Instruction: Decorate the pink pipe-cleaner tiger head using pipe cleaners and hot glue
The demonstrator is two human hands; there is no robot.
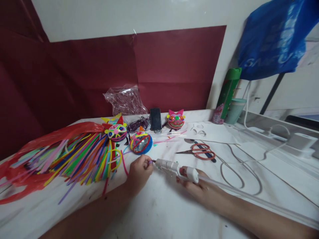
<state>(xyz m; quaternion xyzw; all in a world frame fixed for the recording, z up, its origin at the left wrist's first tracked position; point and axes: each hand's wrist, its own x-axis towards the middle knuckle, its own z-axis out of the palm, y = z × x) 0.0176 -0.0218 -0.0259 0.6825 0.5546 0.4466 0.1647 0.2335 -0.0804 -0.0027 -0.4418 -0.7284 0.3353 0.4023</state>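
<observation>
My right hand (195, 187) is wrapped round a white glue gun (169, 167), whose nozzle points left. At the nozzle tip my left hand (140, 169) pinches a small purple piece (150, 162). Just beyond my left hand sits a round ornament (141, 142) with a blue rim and a clear middle. Two decorated lion-like heads stand farther back, one with a yellow and pink face (116, 132), the other pink (175, 119). A long clear glue stick (239, 192) extends from the gun's rear over my right forearm.
Colourful strips (82, 156) lie on a red plastic bag (62, 131) at the left. Orange-handled scissors (203, 151), a phone (156, 119), clear wrap (126, 100) and cut paper (214, 132) lie beyond my hands. Cables (249, 169), a power strip (294, 144) and a green can (227, 96) are at the right.
</observation>
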